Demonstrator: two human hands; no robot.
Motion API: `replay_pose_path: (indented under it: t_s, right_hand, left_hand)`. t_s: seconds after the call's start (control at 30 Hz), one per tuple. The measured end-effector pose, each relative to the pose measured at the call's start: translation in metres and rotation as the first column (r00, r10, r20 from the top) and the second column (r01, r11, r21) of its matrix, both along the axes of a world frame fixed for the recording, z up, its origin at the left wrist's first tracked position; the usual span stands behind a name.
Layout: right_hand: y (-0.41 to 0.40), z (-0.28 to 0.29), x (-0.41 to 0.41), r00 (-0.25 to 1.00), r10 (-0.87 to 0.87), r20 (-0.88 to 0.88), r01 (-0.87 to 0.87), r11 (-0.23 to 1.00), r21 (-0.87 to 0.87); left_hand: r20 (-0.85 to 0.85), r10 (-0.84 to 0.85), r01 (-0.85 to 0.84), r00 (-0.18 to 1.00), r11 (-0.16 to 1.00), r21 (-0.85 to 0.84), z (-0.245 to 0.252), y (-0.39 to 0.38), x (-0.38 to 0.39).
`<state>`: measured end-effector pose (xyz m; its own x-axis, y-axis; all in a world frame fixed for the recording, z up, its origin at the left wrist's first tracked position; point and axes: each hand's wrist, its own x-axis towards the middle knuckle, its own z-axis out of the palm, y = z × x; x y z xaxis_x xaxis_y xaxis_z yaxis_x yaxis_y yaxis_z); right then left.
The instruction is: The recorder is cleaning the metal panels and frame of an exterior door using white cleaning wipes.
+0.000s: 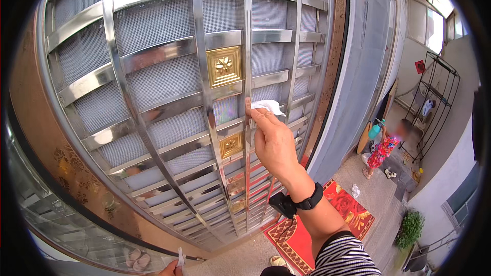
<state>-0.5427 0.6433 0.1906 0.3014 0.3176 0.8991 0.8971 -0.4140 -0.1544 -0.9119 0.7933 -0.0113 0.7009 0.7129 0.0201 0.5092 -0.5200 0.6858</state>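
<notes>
My right hand (277, 147) pinches a white tissue or cloth (267, 106) against a vertical bar (248, 84) of a polished metal security door. Behind the bars stretches a grey mesh screen (157, 23). Gold square ornaments with a flower relief are set between two bars, one (224, 66) just above my hand and a smaller one (231, 145) below it. A black strap with a box-like device (284, 204) circles my right wrist. At the bottom edge, my left hand (170, 269), partly cut off, holds a small white tissue piece (180, 257).
A red floral mat (303, 237) covers part of the floor. To the right, a person in a floral red outfit (384, 148) holds a teal spray bottle (376, 129). Beyond are a black metal rack (435, 99) and a green plant (409, 229). A crumpled white tissue (355, 191) lies on the floor.
</notes>
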Motion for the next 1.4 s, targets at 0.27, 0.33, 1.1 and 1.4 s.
replay_pose_path:
  t_s: [0.27, 0.33, 1.1, 1.4]
  right_hand:
    - [-0.023, 0.000, 0.023, 0.802, -0.504, 0.320, 0.593, 0.734, -0.332]
    - [-0.033, 0.005, 0.028, 0.855, -0.469, 0.221, 0.519, 0.758, -0.396]
    - [0.004, 0.006, -0.029, 0.994, 0.109, 0.004, -0.108, 0.990, -0.093]
    - [0.041, -0.008, -0.041, 0.982, 0.182, 0.040, -0.182, 0.983, 0.009]
  left_hand:
    - [0.070, -0.065, 0.068, 0.995, 0.997, -0.042, 0.008, 0.010, -0.005]
    - [0.133, -0.027, 0.029, 0.991, 1.000, -0.011, 0.004, 0.009, -0.006]
    - [0.367, 0.193, -0.139, 0.910, 0.976, -0.170, -0.027, -0.002, -0.014]
    - [0.343, 0.157, -0.144, 0.926, 0.988, -0.064, -0.036, -0.007, -0.008]
